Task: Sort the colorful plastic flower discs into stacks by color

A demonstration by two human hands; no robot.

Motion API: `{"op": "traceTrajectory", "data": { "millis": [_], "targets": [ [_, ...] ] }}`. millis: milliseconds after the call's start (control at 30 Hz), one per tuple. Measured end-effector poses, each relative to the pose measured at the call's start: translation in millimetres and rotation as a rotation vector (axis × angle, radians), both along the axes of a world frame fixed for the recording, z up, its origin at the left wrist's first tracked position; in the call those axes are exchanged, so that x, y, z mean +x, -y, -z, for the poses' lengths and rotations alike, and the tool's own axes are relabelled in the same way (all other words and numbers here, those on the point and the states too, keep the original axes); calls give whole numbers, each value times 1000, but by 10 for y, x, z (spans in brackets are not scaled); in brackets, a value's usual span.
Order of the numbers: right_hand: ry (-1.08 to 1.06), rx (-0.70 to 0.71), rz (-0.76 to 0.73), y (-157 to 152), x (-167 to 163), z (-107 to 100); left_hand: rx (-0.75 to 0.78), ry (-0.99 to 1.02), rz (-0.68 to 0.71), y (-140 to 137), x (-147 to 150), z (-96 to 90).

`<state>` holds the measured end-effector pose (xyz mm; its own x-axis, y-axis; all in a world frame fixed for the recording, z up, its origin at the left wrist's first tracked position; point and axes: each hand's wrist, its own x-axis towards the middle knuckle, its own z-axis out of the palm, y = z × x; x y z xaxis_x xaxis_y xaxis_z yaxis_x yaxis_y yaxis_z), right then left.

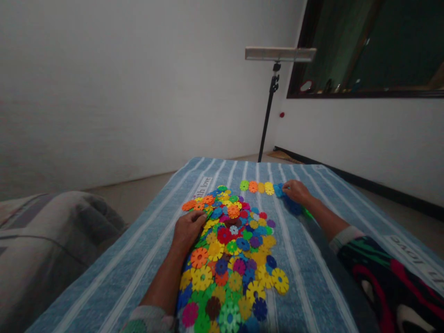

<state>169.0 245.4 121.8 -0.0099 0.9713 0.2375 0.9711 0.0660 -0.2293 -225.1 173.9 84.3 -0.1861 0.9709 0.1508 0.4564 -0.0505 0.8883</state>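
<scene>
A heap of bright plastic snowflake discs [215,250] in many colours spreads down the middle of the cloth. My left hand [189,227] is at the heap's upper left edge, thumb and fingers pinched on a green snowflake disc [209,212] seen nearly edge-on. Farther off, a short row holds a lime disc [244,185], an orange disc [253,186] and yellow ones [269,188]. At its right end my right hand [297,191] has its fingertips closed on a light blue snowflake disc [278,190]. Dark blue discs [293,206] and a bright green one [307,213] lie under the right wrist, partly hidden.
The table wears a blue cloth with white stripes [145,249]. Beyond its far edge stands a black tripod [267,115] carrying a flat panel [277,54]. A fabric-covered piece of furniture [52,249] is at the left. A dark-framed window [364,46] is at upper right.
</scene>
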Motion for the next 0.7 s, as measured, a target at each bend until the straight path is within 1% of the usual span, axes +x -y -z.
{"op": "traceTrajectory", "data": {
  "millis": [133,300,500,600,700],
  "targets": [
    [56,-31,21,-108,116,88,3,-9,-7,2,-5,-6],
    [118,-78,10,-125,73,160,6,-29,-15,-8,-11,11],
    [196,-83,18,-64,10,163,15,-54,-20,-4,0,-5],
    [213,-78,-32,16,-85,139,2,-62,-15,6,8,-29],
    [192,-73,-155,175,-265,118,-8,-45,-10,15,14,-35]
  ]
}}
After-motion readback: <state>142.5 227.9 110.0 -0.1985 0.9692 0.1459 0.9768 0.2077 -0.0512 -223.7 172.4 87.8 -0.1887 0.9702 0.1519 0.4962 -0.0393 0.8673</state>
